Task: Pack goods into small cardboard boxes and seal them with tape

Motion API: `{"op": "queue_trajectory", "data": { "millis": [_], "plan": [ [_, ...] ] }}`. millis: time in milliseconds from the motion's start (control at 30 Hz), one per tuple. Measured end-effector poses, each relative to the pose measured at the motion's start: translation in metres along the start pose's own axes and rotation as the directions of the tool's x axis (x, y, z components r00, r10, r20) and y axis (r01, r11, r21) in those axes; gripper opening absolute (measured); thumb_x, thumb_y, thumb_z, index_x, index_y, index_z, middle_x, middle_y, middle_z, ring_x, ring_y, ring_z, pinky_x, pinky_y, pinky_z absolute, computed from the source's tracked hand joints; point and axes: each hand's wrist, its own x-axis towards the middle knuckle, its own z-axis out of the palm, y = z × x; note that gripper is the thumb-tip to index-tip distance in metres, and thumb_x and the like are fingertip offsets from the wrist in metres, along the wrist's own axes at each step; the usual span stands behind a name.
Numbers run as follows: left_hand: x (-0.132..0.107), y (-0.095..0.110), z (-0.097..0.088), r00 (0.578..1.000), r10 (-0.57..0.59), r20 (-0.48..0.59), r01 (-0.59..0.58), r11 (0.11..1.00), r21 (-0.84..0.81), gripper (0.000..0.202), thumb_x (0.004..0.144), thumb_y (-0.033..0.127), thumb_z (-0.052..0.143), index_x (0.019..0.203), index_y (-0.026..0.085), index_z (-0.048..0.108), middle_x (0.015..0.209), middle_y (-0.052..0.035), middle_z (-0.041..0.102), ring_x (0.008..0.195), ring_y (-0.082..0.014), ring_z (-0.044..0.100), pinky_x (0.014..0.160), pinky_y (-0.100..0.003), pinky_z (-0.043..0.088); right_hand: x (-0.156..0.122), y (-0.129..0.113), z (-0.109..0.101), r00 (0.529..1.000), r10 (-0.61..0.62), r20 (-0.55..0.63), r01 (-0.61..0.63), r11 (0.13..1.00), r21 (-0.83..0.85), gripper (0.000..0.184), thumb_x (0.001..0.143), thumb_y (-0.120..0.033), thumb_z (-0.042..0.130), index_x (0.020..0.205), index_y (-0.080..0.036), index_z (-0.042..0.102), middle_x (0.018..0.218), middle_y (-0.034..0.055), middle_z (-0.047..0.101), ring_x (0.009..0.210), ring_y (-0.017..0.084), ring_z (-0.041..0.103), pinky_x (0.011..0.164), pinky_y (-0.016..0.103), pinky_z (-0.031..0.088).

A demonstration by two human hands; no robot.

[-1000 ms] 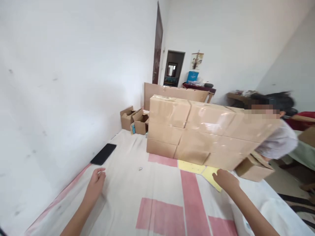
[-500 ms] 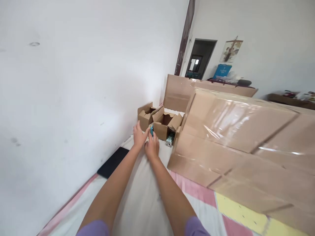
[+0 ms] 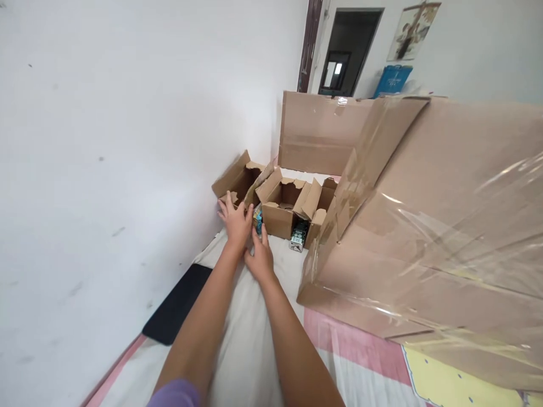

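Observation:
My left hand (image 3: 236, 223) lies with spread fingers against the front of the left small cardboard box (image 3: 231, 178), whose flaps stand up. Beside it, my right hand (image 3: 261, 257) is open, fingertips at the near end of a small blue and yellow package (image 3: 258, 217). That package sits in the gap between the left box and the middle cardboard box (image 3: 278, 221); most of it is hidden. A dark carton with a pale printed end (image 3: 298, 237) rests between the middle box and the right small box (image 3: 314, 229).
A large taped cardboard box (image 3: 403, 243) fills the right side, and a cardboard panel (image 3: 322, 133) stands behind the small boxes. The white wall (image 3: 148, 141) borders the left. A flat black object (image 3: 178, 305) lies on the white, pink and yellow cloth (image 3: 348, 333).
The camera view has come closer and tilted down. My left hand has shifted onto the left box, and my right hand has drawn slightly back from the blue package, which now sits between the boxes.

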Motion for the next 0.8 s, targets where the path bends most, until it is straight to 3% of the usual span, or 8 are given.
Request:
{"op": "queue_trajectory", "data": {
  "millis": [167,267,333,433,533,667,800],
  "plan": [
    [-0.009,0.001,-0.014,0.998,0.043,-0.053,-0.038,0.994,0.099,0.036,0.099,0.042,0.050,0.102,0.016,0.075,0.157,-0.0145,0.037,0.150,-0.0494,0.016,0.116,-0.069,0.021,0.002,0.004,0.001,0.993,-0.082,-0.080,0.082,0.997,0.000,0.072,0.085,-0.017,0.054,0.156,-0.010,0.040,0.165,0.0149,0.030,0.147,0.033,0.034,0.122,0.047,0.030],
    [-0.007,0.008,-0.029,0.990,0.010,-0.139,0.011,0.989,0.146,0.039,0.093,0.053,0.059,0.099,0.016,0.073,0.142,-0.0195,0.045,0.142,-0.0444,0.030,0.111,-0.060,0.030,0.003,0.005,0.000,0.968,-0.143,-0.204,0.162,0.984,0.078,0.061,0.089,-0.018,0.050,0.150,-0.013,0.049,0.154,0.0144,0.047,0.143,0.028,0.038,0.122,0.047,0.030],
    [-0.005,0.013,-0.039,0.979,-0.011,-0.206,0.041,0.989,0.145,0.056,0.082,0.063,0.070,0.111,0.015,0.068,0.138,-0.0219,0.043,0.135,-0.0416,0.037,0.109,-0.056,0.034,0.003,0.005,-0.001,0.944,-0.160,-0.288,0.213,0.963,0.166,0.056,0.092,-0.019,0.046,0.148,-0.018,0.052,0.148,0.0127,0.054,0.141,0.025,0.043,0.122,0.046,0.033],
    [-0.001,0.018,-0.050,0.970,0.012,-0.241,0.024,0.989,0.148,0.095,0.068,0.067,0.078,0.140,0.012,0.048,0.145,-0.0243,0.035,0.133,-0.0401,0.037,0.110,-0.054,0.034,0.004,0.005,0.003,0.931,-0.118,-0.345,0.227,0.929,0.294,0.058,0.091,-0.019,0.047,0.149,-0.017,0.049,0.150,0.0142,0.050,0.140,0.024,0.046,0.119,0.044,0.038],
    [-0.003,0.018,-0.051,0.981,-0.039,-0.189,0.073,0.981,0.181,0.111,0.068,0.063,0.079,0.155,0.013,0.030,0.149,-0.0250,0.032,0.134,-0.0427,0.038,0.109,-0.056,0.034,0.006,0.006,0.009,0.945,-0.066,-0.321,0.181,0.922,0.343,0.063,0.087,-0.019,0.053,0.149,-0.015,0.047,0.150,0.0169,0.048,0.139,0.026,0.048,0.117,0.043,0.041],
    [-0.013,0.009,-0.044,0.971,-0.208,-0.121,0.228,0.956,0.185,0.120,0.067,0.059,0.080,0.160,0.013,0.019,0.141,-0.0260,0.041,0.131,-0.0463,0.043,0.106,-0.062,0.036,0.008,0.010,0.014,0.958,-0.071,-0.277,0.150,0.950,0.276,0.064,0.084,-0.018,0.056,0.147,-0.014,0.050,0.148,0.0181,0.048,0.141,0.028,0.045,0.121,0.045,0.035],
    [-0.016,-0.004,-0.040,0.979,-0.189,-0.073,0.193,0.979,0.061,0.108,0.070,0.048,0.080,0.157,0.013,0.026,0.141,-0.0234,0.039,0.133,-0.0413,0.045,0.109,-0.057,0.038,0.009,0.012,0.013,0.968,-0.117,-0.220,0.173,0.953,0.251,0.064,0.085,-0.018,0.054,0.149,-0.014,0.050,0.153,0.0158,0.047,0.144,0.028,0.041,0.123,0.046,0.031]
  ]
}}
